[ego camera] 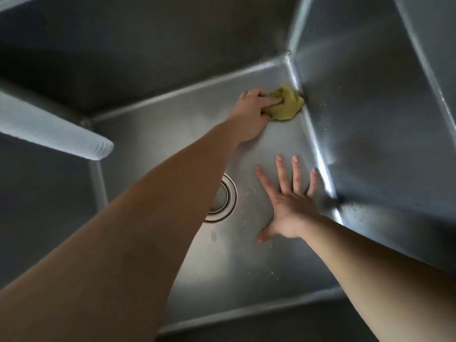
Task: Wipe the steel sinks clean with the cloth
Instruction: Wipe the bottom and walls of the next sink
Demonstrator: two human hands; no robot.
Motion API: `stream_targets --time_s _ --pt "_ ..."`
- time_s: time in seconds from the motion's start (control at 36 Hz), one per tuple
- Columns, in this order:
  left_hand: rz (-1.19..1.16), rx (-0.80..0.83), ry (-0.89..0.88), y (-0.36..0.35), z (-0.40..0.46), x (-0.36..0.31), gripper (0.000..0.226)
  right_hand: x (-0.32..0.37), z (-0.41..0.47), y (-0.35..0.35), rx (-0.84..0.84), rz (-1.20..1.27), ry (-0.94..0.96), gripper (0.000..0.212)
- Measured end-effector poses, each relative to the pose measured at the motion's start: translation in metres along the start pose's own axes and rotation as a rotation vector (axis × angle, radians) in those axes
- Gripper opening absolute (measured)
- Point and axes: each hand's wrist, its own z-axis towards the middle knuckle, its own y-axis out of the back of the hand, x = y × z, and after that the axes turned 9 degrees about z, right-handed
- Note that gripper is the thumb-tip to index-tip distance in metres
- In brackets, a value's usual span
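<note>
Left hand (249, 114) grips the crumpled yellow-green cloth (287, 103) in the steel sink (259, 280) corner; right hand (288, 201), fingers spread, seemingly braces flat and may slip on wet steel.

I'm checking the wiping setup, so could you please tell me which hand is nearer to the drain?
Right. The right hand lies flat on the sink floor just beside the drain; the left hand holds the yellow cloth in the far corner, farther away.
</note>
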Motion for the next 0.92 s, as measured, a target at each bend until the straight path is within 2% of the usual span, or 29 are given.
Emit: stream_targets --time_s 0.22,0.33,0.42,0.53,0.58,0.75,0.83,0.92 --pt "-0.056 -0.077 0.060 -0.021 -0.057 0.013 0.048 -0.003 -0.002 -0.001 -0.049 0.001 0.019 0.152" --pt "-0.095 -0.038 0.072 -0.034 -0.100 0.004 0.048 -0.015 -0.015 0.010 -0.004 -0.028 0.050 0.124" --pt "-0.116 0.008 0.069 -0.042 -0.130 -0.008 0.050 -0.028 -0.038 0.015 0.088 0.048 0.028 0.098" --pt "-0.125 0.100 0.034 -0.060 -0.173 -0.019 0.051 -0.039 -0.067 0.024 0.112 0.184 -0.058 0.058" --pt "-0.110 0.165 -0.029 -0.068 -0.201 -0.027 0.046 -0.041 -0.078 0.030 0.134 0.250 -0.109 0.047" --pt "-0.074 0.475 -0.180 -0.094 -0.267 -0.039 0.039 -0.036 -0.100 0.045 0.119 0.435 -0.168 0.049" --pt "0.057 0.707 -0.182 -0.092 -0.289 -0.057 0.033 -0.026 -0.111 0.049 0.106 0.520 -0.135 0.045" --pt "0.019 0.857 -0.073 -0.089 -0.295 -0.061 0.049 -0.019 -0.121 0.048 0.098 0.607 -0.125 0.042"
